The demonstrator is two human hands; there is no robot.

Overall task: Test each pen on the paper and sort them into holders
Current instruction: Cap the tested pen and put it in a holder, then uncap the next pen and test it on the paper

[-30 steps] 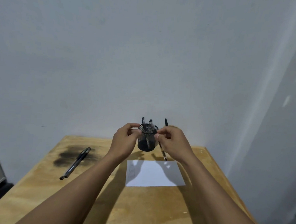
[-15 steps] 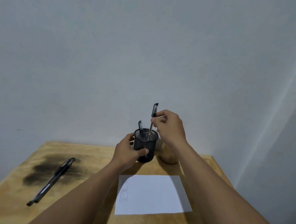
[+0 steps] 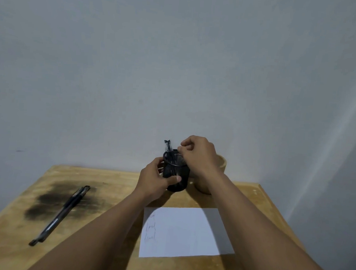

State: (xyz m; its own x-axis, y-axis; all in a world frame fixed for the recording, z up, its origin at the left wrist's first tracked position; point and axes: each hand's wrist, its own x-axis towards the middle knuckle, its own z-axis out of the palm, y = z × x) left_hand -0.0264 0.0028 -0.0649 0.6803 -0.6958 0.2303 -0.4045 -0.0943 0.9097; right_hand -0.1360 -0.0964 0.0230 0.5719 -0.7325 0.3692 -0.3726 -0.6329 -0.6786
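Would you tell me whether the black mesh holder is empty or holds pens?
Holds pens: in the black mesh holder, gripped by the left hand, pen caps stick up past its rim.

Grey wall (image 3: 176, 62), stained wd table (image 3: 117, 183).

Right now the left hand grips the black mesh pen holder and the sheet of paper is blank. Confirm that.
Wrong in one respect. The left hand does grip the black mesh pen holder, but the sheet of paper is not blank: the head view shows faint scribbles down its left side.
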